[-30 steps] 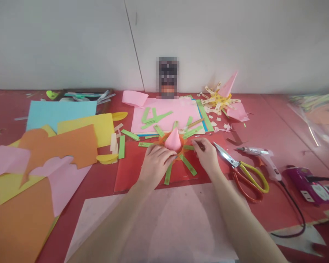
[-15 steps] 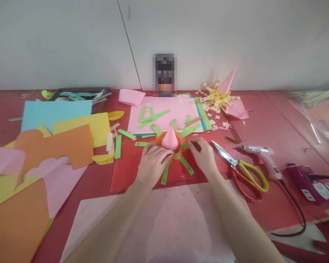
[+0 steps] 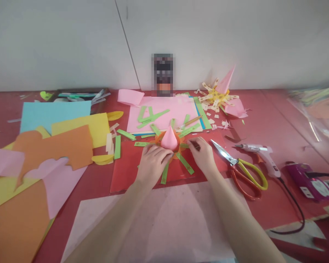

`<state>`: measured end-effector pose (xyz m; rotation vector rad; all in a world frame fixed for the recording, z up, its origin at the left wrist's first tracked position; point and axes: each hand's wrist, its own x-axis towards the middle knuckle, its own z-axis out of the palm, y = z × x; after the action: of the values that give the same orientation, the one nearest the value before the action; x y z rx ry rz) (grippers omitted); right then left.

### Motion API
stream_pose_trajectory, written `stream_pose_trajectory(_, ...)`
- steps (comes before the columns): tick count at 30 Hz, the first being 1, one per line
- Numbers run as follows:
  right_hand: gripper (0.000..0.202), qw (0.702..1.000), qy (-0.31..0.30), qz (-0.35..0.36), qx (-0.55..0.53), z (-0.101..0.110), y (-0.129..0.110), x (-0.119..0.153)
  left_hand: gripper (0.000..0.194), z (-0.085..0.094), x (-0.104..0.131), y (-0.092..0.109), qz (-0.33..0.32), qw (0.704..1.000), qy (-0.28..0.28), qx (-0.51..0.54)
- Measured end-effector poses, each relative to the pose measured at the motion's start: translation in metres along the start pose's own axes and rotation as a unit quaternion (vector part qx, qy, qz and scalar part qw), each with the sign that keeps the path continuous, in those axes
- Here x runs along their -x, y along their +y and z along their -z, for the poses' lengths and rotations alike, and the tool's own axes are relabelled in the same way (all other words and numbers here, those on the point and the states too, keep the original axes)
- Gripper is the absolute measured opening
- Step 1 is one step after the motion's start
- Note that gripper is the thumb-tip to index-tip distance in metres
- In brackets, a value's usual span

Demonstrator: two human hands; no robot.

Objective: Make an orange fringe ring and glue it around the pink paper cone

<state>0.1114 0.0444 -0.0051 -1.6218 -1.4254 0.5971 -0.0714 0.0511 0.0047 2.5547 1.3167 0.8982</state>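
Note:
A pink paper cone (image 3: 170, 139) stands upright inside an orange paper ring (image 3: 158, 138), with green paper strips (image 3: 185, 164) with small star marks spreading outward like rays. This paper craft rests on a red sheet (image 3: 126, 170). My left hand (image 3: 152, 162) is closed at the craft's near left edge, fingertips and thumb together just in front of the cone; its fingers cover part of the ring. On the other side my right hand (image 3: 202, 155) pinches the outer end of a green strip (image 3: 184, 145) between thumb and fingers.
Scissors (image 3: 233, 160), a glue gun (image 3: 260, 150) with its cord and a purple power socket (image 3: 308, 182) lie right. Coloured sheets (image 3: 68, 146) cover the left. Behind are a pink sheet stack (image 3: 175, 106), a pencil (image 3: 192, 121) and a yellow craft with pink cone (image 3: 219, 96).
The view has shifted very slightly. Both hands keep the same place and grip at the paper craft.

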Motion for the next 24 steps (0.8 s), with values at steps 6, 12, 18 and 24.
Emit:
stream_pose_trajectory(6,0.019,1.0,0.0,0.004,0.004,-0.0009,0.0003,0.0002,0.01,0.0019,-0.0012,0.0015,-0.006,1.0,-0.002,-0.005)
stream_pose_trajectory(12,0.02,1.0,-0.002,0.005,0.002,-0.001,0.0011,0.0005,0.012,0.0023,-0.0005,0.0021,-0.005,1.0,-0.008,-0.013)
stream_pose_trajectory(18,0.019,1.0,-0.002,0.001,0.006,-0.0003,0.0004,0.0004,0.011,0.0018,-0.0003,0.0027,-0.008,1.0,-0.001,-0.015)
stream_pose_trajectory(24,0.019,1.0,-0.005,0.005,-0.002,-0.0006,0.0016,0.0007,0.012,0.0009,-0.0007,0.0034,-0.01,1.0,-0.004,-0.022)
